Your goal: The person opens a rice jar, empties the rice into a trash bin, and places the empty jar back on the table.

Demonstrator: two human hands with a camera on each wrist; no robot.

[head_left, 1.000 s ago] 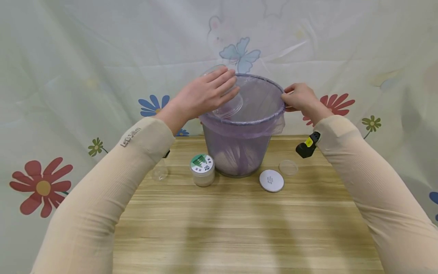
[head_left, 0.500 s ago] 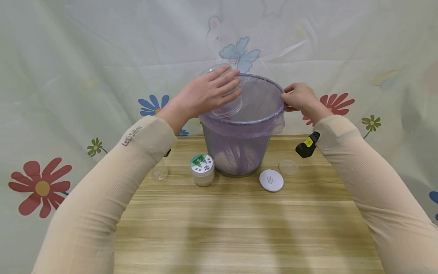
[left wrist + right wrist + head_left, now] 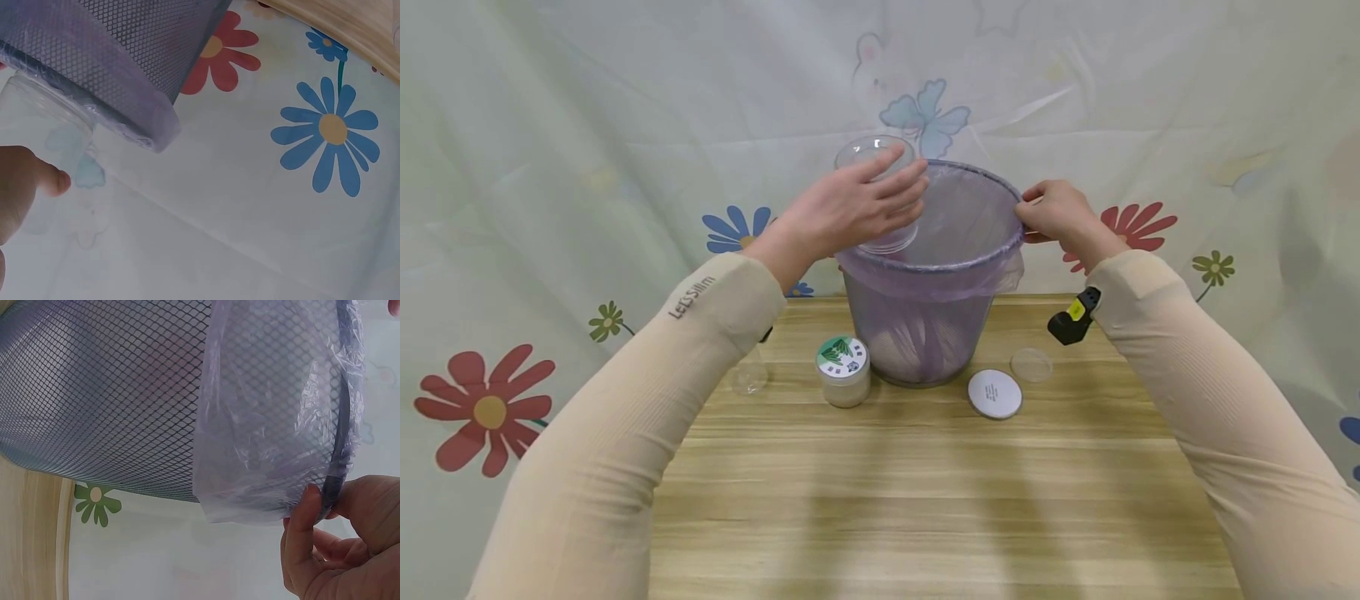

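In the head view, my left hand (image 3: 853, 204) grips a clear plastic jar (image 3: 871, 148) over the left side of the bin's rim. No contents show in the jar, and its middle is hidden behind my fingers. The left wrist view has the thumb (image 3: 56, 180) along the side of the jar (image 3: 50, 106), whose end sits right by the rim. The dark mesh bin (image 3: 883, 350) stands upright with a purple bag (image 3: 947, 287) folded over its rim. My right hand (image 3: 1056, 215) pinches the bin's right rim and liner between thumb and fingers, also plain in the right wrist view.
On the wooden table (image 3: 925, 500) a lidded jar (image 3: 846, 387) with a green-and-white top stands front-left of the bin. A white disc (image 3: 995, 395) and a clear disc (image 3: 1032, 365) lie front-right. A clear plastic piece (image 3: 750, 379) is at left. A flowered curtain (image 3: 647, 125) hangs behind.
My left hand has turned the clear jar more upright, so its upper end shows more and its lower end has shifted left. My right hand stays at the rim.
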